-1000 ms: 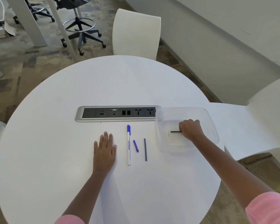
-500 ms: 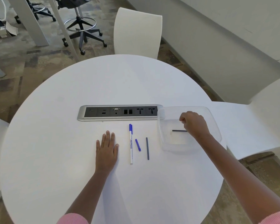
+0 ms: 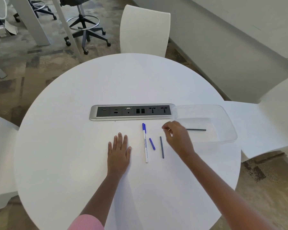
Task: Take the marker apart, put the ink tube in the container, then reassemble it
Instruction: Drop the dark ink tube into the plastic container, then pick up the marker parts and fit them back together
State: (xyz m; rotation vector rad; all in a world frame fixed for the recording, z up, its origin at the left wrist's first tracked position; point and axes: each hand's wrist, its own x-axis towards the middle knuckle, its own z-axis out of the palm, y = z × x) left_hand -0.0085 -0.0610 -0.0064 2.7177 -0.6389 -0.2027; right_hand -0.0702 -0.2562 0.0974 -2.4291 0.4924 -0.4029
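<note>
A white marker body with a blue cap (image 3: 145, 143) lies lengthwise on the round white table (image 3: 73, 146). Right of it lie a small blue end piece (image 3: 152, 144) and a dark ink tube (image 3: 162, 147). Another dark ink tube (image 3: 196, 129) lies flat inside the clear plastic container (image 3: 229, 130) at the right. My right hand (image 3: 178, 138) hovers between the container's left wall and the loose tube, fingers loosely curled, holding nothing. My left hand (image 3: 119, 151) rests flat on the table, left of the marker.
A silver and black power socket strip (image 3: 131, 112) is set into the table just beyond the marker parts. White chairs stand at the far side (image 3: 145, 30), at the right (image 3: 273, 123) and at the left (image 3: 0, 156). A wheeled stool (image 3: 85, 30) stands on the floor behind.
My right hand let go of the ink tube in the container and moved left out of it, toward the parts on the table. The left hand stayed flat.
</note>
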